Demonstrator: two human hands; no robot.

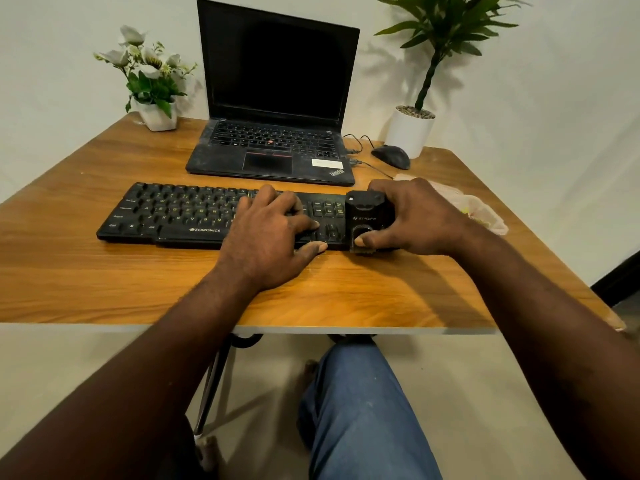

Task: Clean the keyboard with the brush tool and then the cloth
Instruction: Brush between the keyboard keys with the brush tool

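- Head view, step in hand: the brushing stage, by my judgement; the cloth stage is not yet begun.
- Keyboard (194,216): black, full-size, lying lengthwise on the wooden counter (346,289), just in front of an open laptop (277,98).
- Brush tool (367,220): black blocky body, set on the keyboard's right end, over the number-pad area. Bristles are not visible and are presumably underneath.
- Right hand (422,216): grip wrapped round the brush tool, fingers over its far side, thumb at its near end.
- Left hand (266,237): grip holding nothing. Fingers are spread flat on the keys right of centre, thumb at the front edge, bracing the board.
- Cloth (481,209): a pale crumpled piece on the counter just beyond the right hand, taken to be the cloth. It is partly hidden and untouched.
- Method advised: draw the brush along each key row in one direction, light pressure, so grit lifts out of the gaps and is not packed down.
- Method advised: shift the bracing hand leftward ahead of the brush, since it covers keys due for brushing.
- Risk noted: too much downward force may skid the board.
- Risk noted: debris swept toward the laptop would soil it, so sweep toward the front edge.
- Also present: a mouse (391,155) and two potted plants, (152,81) and (415,126), at the back.
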